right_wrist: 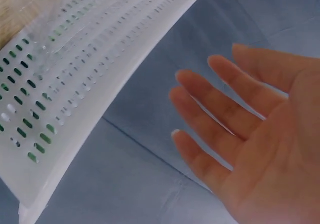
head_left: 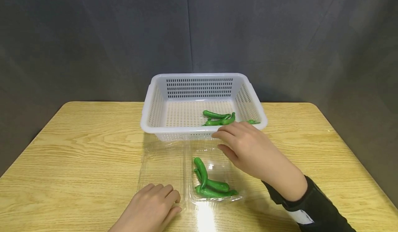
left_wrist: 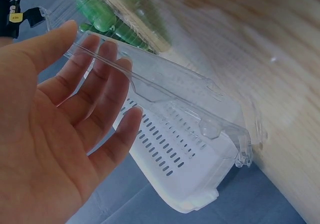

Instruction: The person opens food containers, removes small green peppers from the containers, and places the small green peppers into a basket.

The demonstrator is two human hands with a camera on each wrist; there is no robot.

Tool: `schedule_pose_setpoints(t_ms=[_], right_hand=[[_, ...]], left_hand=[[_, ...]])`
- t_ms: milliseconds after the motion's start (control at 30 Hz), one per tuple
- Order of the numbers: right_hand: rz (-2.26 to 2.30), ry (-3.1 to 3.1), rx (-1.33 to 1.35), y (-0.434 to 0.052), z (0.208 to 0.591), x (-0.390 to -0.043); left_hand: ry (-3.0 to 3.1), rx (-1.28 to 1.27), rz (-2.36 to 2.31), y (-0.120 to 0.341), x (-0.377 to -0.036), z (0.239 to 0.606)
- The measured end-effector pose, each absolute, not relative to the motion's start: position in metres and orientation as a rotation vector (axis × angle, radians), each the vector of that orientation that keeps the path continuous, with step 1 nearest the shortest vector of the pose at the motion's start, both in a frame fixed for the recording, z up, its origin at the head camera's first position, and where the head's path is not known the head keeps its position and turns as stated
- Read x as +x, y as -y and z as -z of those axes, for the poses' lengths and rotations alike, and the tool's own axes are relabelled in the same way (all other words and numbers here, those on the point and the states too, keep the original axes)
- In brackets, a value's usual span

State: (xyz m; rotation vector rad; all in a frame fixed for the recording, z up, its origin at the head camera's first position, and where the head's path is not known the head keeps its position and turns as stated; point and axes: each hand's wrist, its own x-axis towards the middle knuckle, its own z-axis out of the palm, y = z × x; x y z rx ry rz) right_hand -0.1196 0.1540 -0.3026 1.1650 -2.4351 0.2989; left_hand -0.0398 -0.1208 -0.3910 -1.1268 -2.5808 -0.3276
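Observation:
A clear plastic clamshell (head_left: 161, 164) lies unfolded on the wooden table. Its right half holds several green peppers (head_left: 209, 184). My left hand (head_left: 155, 201) rests on the near edge of the left half with straight fingers (left_wrist: 107, 79) touching the clear plastic (left_wrist: 200, 119); it grips nothing. My right hand (head_left: 236, 138) hovers empty over the far side of the clamshell, just in front of the white slotted basket (head_left: 202, 132). Its fingers (right_wrist: 210, 109) are spread and straight. More green peppers (head_left: 219, 118) lie in the basket's right part.
The basket (right_wrist: 75, 84) stands at the middle back of the table (head_left: 77, 149), directly behind the clamshell. A dark grey cloth backdrop hangs behind. Bare wood lies to the left and right of both containers.

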Motion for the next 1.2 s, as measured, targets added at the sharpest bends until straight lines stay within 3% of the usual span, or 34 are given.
schedule_pose_setpoints(t_ms=[1200], right_hand=[[-0.269, 3.037, 1.327, -0.147, 0.308, -0.098]], left_hand=[[2.608, -1.133, 0.338, 0.121, -0.040, 0.390]])
